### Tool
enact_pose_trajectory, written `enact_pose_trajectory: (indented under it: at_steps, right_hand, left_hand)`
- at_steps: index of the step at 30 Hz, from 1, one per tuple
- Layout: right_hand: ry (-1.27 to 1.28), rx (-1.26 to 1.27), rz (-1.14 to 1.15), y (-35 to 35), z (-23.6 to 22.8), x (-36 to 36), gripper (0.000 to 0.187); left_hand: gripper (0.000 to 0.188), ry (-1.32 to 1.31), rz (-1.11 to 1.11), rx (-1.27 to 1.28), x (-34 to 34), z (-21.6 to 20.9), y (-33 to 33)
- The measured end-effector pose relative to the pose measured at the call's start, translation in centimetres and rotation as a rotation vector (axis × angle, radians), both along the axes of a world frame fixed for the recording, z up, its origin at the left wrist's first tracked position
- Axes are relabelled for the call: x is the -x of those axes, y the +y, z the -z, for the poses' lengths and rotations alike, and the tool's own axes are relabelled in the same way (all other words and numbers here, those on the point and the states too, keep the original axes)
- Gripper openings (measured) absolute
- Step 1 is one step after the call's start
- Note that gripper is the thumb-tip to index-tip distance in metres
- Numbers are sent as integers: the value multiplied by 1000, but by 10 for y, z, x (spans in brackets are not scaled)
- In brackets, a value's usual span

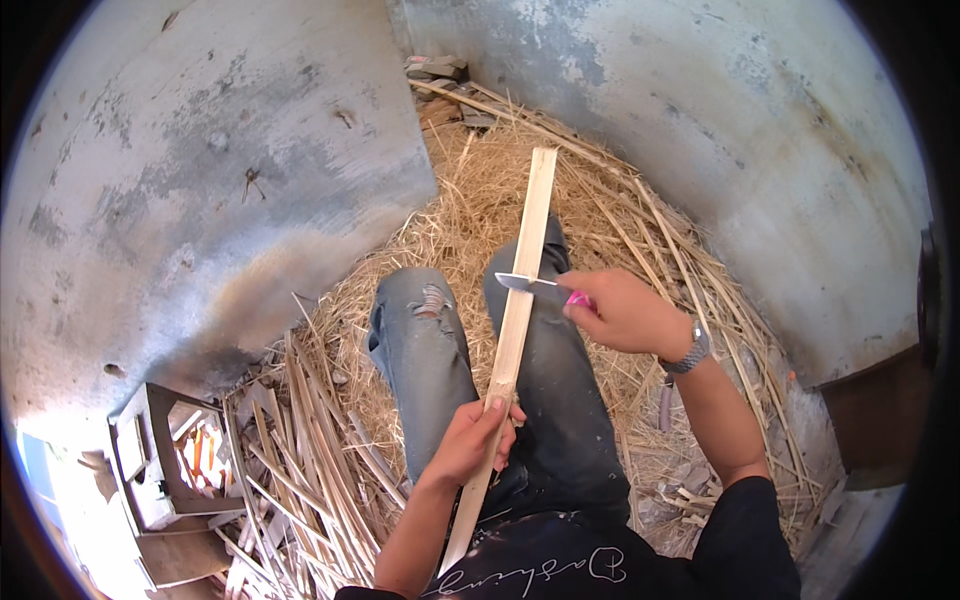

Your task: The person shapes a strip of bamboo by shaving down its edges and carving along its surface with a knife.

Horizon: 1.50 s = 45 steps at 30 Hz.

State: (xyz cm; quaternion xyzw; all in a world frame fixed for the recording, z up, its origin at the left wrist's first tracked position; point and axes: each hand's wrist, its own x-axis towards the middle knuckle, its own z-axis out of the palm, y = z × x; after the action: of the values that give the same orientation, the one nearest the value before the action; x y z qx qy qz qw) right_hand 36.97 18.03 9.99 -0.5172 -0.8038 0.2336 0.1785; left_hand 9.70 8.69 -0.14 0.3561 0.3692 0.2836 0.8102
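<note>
A strip (512, 340) lies over the right leg (565, 390), being shaved, I'd judge.
Left grip (474, 440) clasps its near half; right grip (630, 312) holds the knife (522, 284), blade crossing it farther off. Next stroke probably wants steady, even pressure.

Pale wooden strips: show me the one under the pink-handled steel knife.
The long, flat, pale wooden strip in the person's left hand; the other strips lie heaped around, unheld.
</note>
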Motion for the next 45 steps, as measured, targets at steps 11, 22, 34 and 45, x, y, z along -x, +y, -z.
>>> enact_pose_trajectory:
  at_steps: [11, 22, 34, 45]
  right_hand:
    - [-151, -193, 159, -18, 69, 22, 36]
    - [-266, -375, 41, 25, 99, 9, 54]
    - [-23, -393, 926, 126, 110, -206, 74]
    - [394, -173, 511, 81, 94, -50, 60]
  left_hand:
    - [40, 87, 33, 48, -3, 16, -5]
    - [35, 118, -19, 35, -3, 19, -11]
    - [34, 126, 140, 92, 47, 49, -75]
    - [32, 159, 46, 10, 28, 30, -46]
